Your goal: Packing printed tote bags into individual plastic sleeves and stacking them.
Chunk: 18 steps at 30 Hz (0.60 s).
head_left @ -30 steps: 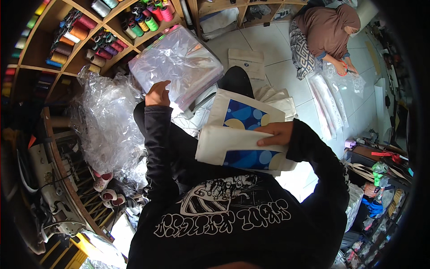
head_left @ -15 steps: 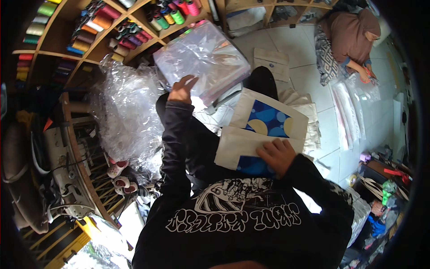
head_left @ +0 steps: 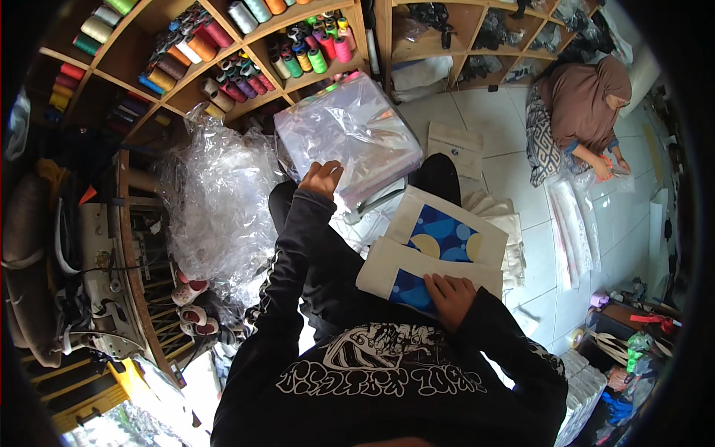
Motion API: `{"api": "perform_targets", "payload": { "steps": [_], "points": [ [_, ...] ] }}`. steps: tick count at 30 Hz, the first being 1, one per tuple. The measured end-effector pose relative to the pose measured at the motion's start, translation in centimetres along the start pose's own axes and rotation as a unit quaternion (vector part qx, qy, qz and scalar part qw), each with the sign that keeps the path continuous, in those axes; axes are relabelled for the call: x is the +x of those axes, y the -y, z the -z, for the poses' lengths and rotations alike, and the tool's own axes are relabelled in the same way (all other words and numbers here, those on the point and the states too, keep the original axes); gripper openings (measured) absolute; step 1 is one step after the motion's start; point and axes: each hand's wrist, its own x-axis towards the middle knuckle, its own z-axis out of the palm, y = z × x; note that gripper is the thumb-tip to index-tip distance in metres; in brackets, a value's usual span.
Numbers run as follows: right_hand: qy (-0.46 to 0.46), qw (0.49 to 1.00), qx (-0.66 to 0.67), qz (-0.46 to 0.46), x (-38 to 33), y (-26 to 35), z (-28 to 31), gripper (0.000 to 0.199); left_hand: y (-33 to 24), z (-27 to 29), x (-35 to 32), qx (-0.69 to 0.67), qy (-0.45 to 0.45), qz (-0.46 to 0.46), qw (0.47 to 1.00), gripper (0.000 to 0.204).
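A thick stack of clear plastic sleeves (head_left: 354,130) lies in front of me, below the thread shelf. My left hand (head_left: 322,179) is at its near left corner, fingers curled in and closed on the edge of a sleeve; the fingertips are partly hidden. On my right thigh rest two cream fabric pouches with blue, circle-patterned panels. My right hand (head_left: 451,299) lies flat on the nearer pouch (head_left: 383,262), fingers stretched over its blue panel. The farther pouch (head_left: 484,212) sticks out beyond it, its panel showing blue and yellow circles.
Crumpled clear plastic (head_left: 220,201) is heaped at left. More cream pouches (head_left: 506,231) lie on the tiles, another (head_left: 456,149) beyond my foot. Thread spools (head_left: 305,56) fill the shelves. At far right a person (head_left: 585,104) sits handling plastic, beside plastic strips (head_left: 570,231). A sewing machine (head_left: 100,290) stands left.
The view has tilted, so the scene sits lower. My left hand's fingers have curled in at the plastic stack. My right hand has straightened out flatter over the nearer pouch.
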Motion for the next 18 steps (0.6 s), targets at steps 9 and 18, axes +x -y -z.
{"api": "perform_targets", "payload": {
  "steps": [9, 18],
  "points": [
    [0.157, 0.981, 0.077, -0.081, 6.3, -4.0, 8.1, 0.042, -0.7, 3.4, 1.7, 0.033, -0.131, 0.057, 0.989, 0.049],
    [0.062, 0.987, 0.146, 0.001, 13.4, -7.4, 10.9, 0.058, -0.4, 6.4, 2.3, -0.096, -0.009, 0.041, 0.995, 0.081]
  ]
}}
